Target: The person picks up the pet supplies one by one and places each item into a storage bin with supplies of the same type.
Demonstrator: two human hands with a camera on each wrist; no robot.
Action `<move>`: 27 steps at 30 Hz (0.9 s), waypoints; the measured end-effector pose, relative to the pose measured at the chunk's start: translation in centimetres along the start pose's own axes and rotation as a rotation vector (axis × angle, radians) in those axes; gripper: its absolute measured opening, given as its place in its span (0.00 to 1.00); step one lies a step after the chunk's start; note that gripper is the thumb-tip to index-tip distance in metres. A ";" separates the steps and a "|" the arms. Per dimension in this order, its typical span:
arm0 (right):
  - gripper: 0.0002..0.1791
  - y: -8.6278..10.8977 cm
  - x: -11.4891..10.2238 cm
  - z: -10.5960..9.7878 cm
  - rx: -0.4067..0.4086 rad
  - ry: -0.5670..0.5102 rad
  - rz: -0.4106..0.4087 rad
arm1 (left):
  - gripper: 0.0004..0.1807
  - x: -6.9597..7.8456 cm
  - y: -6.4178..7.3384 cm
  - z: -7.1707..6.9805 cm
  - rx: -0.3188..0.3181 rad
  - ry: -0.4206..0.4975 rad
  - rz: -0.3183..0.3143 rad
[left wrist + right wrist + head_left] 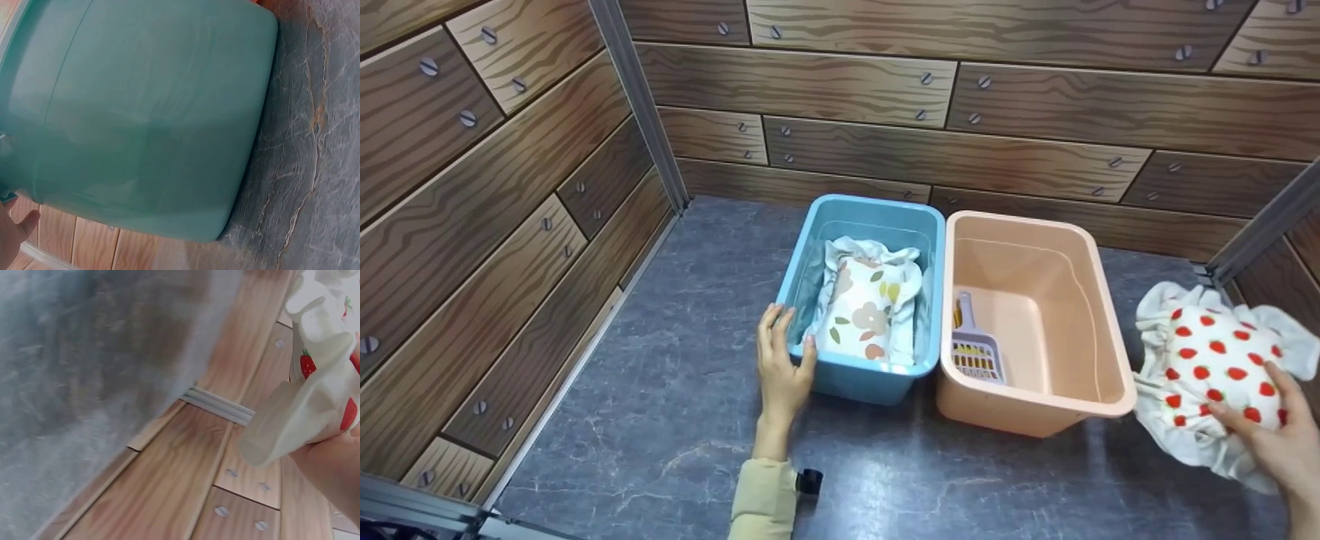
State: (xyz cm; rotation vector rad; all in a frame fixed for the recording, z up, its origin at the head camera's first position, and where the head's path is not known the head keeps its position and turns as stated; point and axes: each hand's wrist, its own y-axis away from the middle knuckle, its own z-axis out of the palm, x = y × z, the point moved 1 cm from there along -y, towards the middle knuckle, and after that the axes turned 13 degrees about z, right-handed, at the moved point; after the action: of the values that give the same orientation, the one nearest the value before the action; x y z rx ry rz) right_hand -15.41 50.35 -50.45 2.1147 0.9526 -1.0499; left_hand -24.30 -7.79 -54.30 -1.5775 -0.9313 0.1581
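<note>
In the head view my left hand (784,367) holds the near left corner of a blue plastic bin (855,382), fingers at its rim. In the left wrist view the bin's side (152,112) fills most of the picture, with part of the left hand (10,233) at the lower left. A white ruffled cushion with a flower print (862,315) lies inside that bin. At the far right my right hand (1279,439) grips a white ruffled cushion with red strawberries (1222,367), its frill (298,410) large in the right wrist view.
A peach bin (1039,409) stands right beside the blue one, and a lilac slotted scoop (976,352) leans inside it. Wood-patterned walls (840,82) enclose the dark marbled floor (660,360) at the back and sides.
</note>
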 end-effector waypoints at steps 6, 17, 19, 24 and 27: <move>0.49 0.8 -1.6 -0.1 0.029 -0.013 -0.055 | 0.24 0.0 -0.1 0.0 -0.005 0.007 -0.012; 0.48 1.2 -2.5 -0.4 0.076 0.048 -0.061 | 0.23 0.1 -0.1 -0.1 -0.020 0.013 -0.017; 0.48 1.2 -2.7 -0.4 0.085 0.058 -0.061 | 0.23 0.0 -0.1 -0.1 -0.019 0.008 -0.017; 0.49 1.2 -3.1 -0.7 0.074 0.071 -0.063 | 0.24 0.0 0.0 -0.1 -0.015 -0.002 -0.010; 0.49 1.2 -3.4 -0.8 0.071 0.095 -0.052 | 0.24 0.0 0.0 -0.1 -0.013 -0.001 -0.011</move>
State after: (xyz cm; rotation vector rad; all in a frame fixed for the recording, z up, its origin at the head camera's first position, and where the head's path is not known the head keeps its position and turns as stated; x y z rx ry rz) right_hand -15.57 49.09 -47.00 2.2259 1.0344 -1.0308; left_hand -24.26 -7.83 -54.26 -1.5842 -0.9440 0.1452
